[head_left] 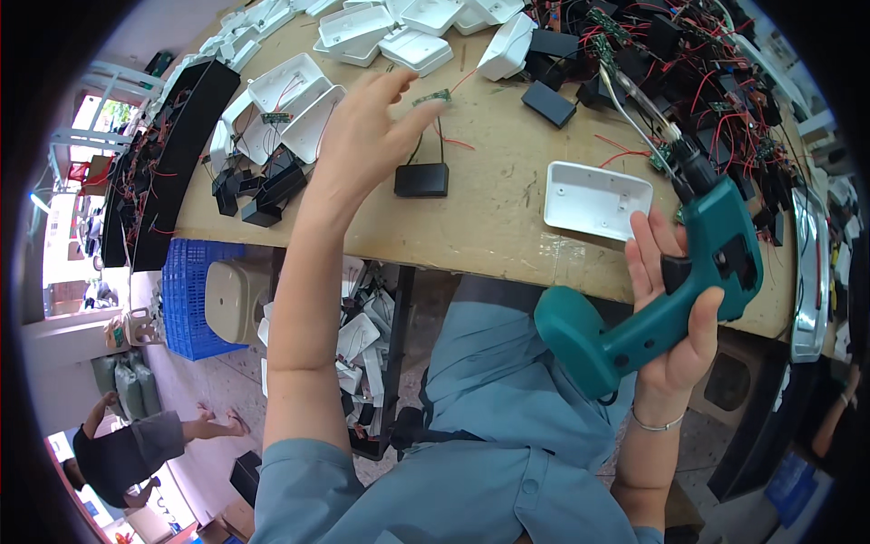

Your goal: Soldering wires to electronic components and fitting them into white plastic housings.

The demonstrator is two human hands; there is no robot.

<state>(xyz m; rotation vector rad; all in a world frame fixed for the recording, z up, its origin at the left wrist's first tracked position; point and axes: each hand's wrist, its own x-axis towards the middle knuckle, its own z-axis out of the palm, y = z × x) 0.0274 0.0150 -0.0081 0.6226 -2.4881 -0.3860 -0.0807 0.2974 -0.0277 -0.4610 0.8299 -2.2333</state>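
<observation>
Right hand (686,358): palm up, wrapped round the grip of the drill (651,340), thumb over the near side, fingers beyond. Left hand (358,136): out over the table (498,186), thumb and forefinger parted by a wide gap. A small board (432,97) sits right at my left thumb tip; cannot tell whether skin meets it.

Drill lies slantwise across my right palm, its base toward my lap, its chuck (696,170) away from me. Just past my right fingertips, a white shell (594,198), hollow side up. Below the board, on my side of it, a black box (421,180), apart from my left hand, thin wires running up toward the board.

Drill body: smooth teal plastic, thick pistol shape, rounded foot, dark trigger, dark chuck. Shell: glossy plastic, shallow, oblong, rounded corners, small posts inside. Black box: plain oblong, flat-faced. Board: narrow green strip, a red wire near it. Table: tan, worn, scuffed, its front edge bent by the lens.

Farther out: white cases (417,45) heaped along the far edge; a dark tangle of boxes, boards and red wire (725,91) to the right. Below left, a blue crate (192,308) of open lattice beside a beige stool (234,295).
</observation>
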